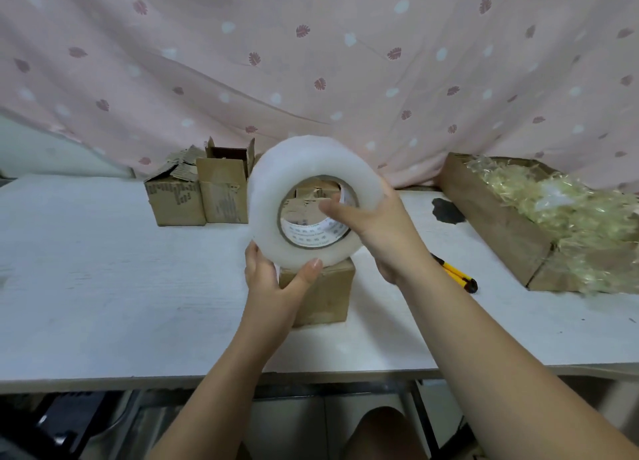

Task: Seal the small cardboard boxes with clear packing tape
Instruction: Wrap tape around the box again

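Two grips on clear tape roll, just above small cardboard box | left hand pinches lower rim, right hand thumb hooked in core | risk: no free tape end visible, picking may split it; box unheld, may slide on surface

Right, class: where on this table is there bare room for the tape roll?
Widest bare patch: the left half of the table, bordered by the back boxes and centre box. Another strip runs along the front edge. Crowded: the right, with the knife between centre box and filler crate.
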Motion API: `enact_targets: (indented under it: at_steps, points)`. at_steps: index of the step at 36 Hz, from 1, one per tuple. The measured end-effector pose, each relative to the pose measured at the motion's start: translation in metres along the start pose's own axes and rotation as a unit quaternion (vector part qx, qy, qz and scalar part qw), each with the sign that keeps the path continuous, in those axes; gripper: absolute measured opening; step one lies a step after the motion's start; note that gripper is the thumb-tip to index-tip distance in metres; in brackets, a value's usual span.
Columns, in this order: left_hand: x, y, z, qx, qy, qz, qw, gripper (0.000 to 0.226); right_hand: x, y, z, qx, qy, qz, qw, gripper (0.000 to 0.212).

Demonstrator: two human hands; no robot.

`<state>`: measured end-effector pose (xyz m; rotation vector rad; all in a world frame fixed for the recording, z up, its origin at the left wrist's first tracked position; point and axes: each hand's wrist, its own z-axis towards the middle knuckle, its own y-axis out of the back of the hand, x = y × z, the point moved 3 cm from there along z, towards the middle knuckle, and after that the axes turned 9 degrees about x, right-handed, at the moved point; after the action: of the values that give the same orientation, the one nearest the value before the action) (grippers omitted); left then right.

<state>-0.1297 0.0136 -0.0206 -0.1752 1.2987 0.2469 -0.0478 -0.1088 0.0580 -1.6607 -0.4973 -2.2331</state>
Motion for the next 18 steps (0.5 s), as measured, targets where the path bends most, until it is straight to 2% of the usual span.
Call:
enact_targets:
  at_steps: [3, 6, 10, 14, 18]
  points:
    - [0.006, 0.002, 0.006, 0.057, 0.004, -0.072, 0.996, 0.08, -0.013, -0.001, -0.01, 0.025, 0.001, -0.023, 0.999, 0.045]
    - [0.009, 0.005, 0.013, 0.103, 0.016, -0.069, 0.992, 0.086, -0.018, -0.001, -0.015, 0.02, -0.003, -0.028, 0.999, 0.046]
    - [0.006, 0.009, 0.018, 0.115, 0.005, -0.023, 0.993, 0.081, -0.018, 0.003, -0.011, 0.01, -0.028, -0.054, 0.998, 0.037]
    - [-0.002, 0.011, 0.018, 0.108, -0.046, 0.037, 0.992, 0.057, -0.019, 0.004, -0.008, 0.006, -0.052, 0.007, 0.999, 0.028]
    - [-0.001, 0.012, 0.019, 0.094, -0.072, 0.056, 0.991, 0.06, -0.019, 0.004, -0.008, 0.002, -0.068, 0.059, 0.996, 0.03]
